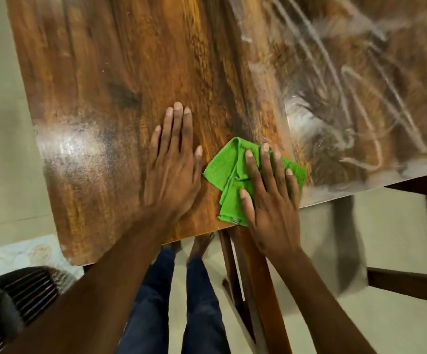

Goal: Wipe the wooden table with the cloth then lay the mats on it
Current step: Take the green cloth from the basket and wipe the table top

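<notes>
Cloth (229,178), green and crumpled, lies on the wooden table (120,72) close to the table's near edge, pressed flat under the right hand (268,198), whose fingers are straight and slightly spread over the cloth. Left hand (173,172) rests palm-down on the bare table top just beside the cloth, fingers straight and nearly together, apart from the fabric. Pale streaks mark the table surface beyond the cloth on the right; below the near edge show the person's dark trousers (156,302), a table leg (256,282) and a striped chair (16,300).
</notes>
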{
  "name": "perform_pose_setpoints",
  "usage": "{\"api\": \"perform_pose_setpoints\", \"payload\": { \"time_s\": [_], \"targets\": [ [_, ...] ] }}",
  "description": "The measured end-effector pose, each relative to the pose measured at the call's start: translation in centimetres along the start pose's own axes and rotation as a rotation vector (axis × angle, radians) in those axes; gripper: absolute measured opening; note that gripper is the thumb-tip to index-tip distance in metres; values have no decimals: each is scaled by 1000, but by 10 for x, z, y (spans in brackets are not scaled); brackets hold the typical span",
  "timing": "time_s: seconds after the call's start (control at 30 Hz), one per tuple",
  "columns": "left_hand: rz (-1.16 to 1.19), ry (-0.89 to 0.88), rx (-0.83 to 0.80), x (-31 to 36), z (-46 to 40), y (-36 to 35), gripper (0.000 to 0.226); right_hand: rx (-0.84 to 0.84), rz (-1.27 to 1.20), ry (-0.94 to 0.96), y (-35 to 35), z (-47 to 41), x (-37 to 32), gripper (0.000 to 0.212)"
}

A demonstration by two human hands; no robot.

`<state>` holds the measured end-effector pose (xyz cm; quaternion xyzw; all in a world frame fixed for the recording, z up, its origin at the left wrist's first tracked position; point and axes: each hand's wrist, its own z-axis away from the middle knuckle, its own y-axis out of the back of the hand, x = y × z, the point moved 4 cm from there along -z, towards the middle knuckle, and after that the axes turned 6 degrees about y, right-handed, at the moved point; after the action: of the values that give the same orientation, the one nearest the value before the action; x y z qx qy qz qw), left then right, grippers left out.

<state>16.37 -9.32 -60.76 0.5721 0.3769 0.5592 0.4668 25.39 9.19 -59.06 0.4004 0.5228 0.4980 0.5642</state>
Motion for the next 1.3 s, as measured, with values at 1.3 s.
{"api": "perform_pose_setpoints", "payload": {
  "time_s": [1.3],
  "targets": [
    [-77, 57, 85, 46, -95, -11, 65, 111, 50, 277, 34, -269, 33, 63]
  ]
}}
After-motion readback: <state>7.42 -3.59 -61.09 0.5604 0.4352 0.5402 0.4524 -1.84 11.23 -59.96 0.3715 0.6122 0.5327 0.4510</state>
